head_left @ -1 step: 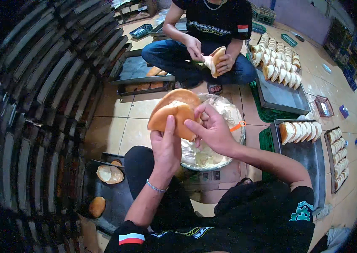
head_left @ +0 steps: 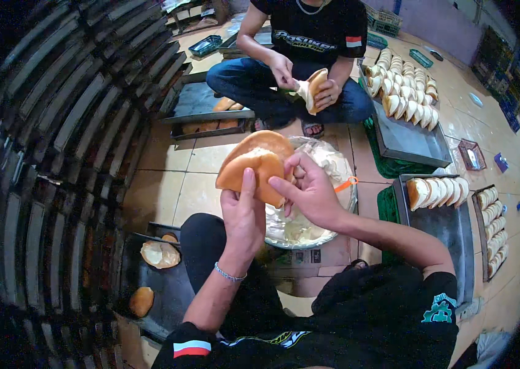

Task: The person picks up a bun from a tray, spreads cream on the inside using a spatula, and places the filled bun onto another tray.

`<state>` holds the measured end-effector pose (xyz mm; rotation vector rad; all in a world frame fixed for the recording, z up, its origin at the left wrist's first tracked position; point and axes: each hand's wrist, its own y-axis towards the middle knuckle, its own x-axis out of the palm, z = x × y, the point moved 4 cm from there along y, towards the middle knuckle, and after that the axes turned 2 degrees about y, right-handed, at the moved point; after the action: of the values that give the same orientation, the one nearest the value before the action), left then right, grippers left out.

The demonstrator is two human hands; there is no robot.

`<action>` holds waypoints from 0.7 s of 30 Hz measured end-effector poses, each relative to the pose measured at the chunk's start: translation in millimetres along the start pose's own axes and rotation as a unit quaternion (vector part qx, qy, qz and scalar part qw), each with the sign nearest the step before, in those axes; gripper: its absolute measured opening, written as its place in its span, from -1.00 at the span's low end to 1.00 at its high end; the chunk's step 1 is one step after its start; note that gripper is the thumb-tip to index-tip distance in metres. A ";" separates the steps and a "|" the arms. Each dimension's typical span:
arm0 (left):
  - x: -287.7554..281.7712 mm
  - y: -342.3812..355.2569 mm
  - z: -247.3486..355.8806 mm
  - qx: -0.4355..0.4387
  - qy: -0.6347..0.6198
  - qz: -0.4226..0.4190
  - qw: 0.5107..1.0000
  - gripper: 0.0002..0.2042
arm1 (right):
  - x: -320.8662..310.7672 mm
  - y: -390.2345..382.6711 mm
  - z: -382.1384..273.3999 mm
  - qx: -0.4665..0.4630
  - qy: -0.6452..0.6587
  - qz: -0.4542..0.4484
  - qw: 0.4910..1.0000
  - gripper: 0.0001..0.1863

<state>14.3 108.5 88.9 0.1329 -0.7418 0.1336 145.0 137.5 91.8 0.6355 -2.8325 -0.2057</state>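
Split bun (head_left: 254, 163): a round, golden-brown bread roll cut open like a clam, held up over the front edge of the filling bowl, above the tiled floor.
Left hand (head_left: 243, 218): clasps the bun from below, thumb up across the near crust, fingers curled behind it.
Right hand (head_left: 310, 190): fingers pinched at the bun's open cut, pressing into the pale crumb; it grips an orange-handled tool (head_left: 346, 183), whose working end is hidden.
Handling: likely light, soft and springy, easy to crush or tear at the hinge; best cradled under the crust with a spread hand, not squeezed at the cut.
Crust: smooth, matt, domed; the inside looks pale and airy.
Filling bowl (head_left: 327, 161): clear, thin-walled, lined with crinkled plastic, holding pale cream that looks greasy and sticky.
Filled buns (head_left: 435, 192): folded and standing in a row at the far edge of a dark metal tray (head_left: 441, 230) on the right.
Plain buns (head_left: 160, 253): lying on a dark tray at lower left.
Other person (head_left: 306, 49): seated opposite, both hands on another bun (head_left: 314, 89).
Rack (head_left: 57, 154): dark slatted shelving along the left.
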 end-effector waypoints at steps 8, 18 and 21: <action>-48.0 10.0 -0.9 -0.055 -0.061 0.065 0.994 -0.60 | -71.2 -11.8 -18.2 0.037 -0.184 -0.039 0.982 -0.59; -47.6 -13.1 -16.1 -0.094 -0.045 0.003 0.995 -0.70 | -169.5 -16.8 97.7 0.108 -0.851 -0.225 0.461 -0.90; -45.8 -19.1 -10.6 -0.078 -0.034 -0.033 0.996 -0.70 | -162.4 -18.0 110.4 -0.034 -0.866 -0.210 0.452 -0.91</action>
<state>-8.9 88.0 48.6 0.0137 -0.8128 0.0077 267.0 201.6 -49.2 1.9248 -3.9900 -2.2571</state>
